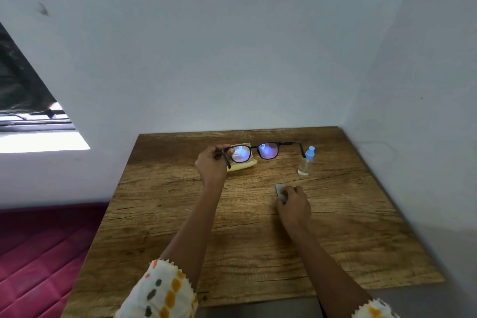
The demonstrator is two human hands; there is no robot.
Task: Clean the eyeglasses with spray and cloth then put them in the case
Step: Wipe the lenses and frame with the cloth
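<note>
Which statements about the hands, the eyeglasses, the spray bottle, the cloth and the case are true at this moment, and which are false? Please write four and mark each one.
1. The left hand holds the eyeglasses by one end of the frame. True.
2. The spray bottle lies on its side. False: it stands upright on the table.
3. The right hand grips the cloth, which is on the table. True.
4. The eyeglasses are inside the case. False: the left hand holds them up, and the case lies on the table, partly seen behind one lens.
</note>
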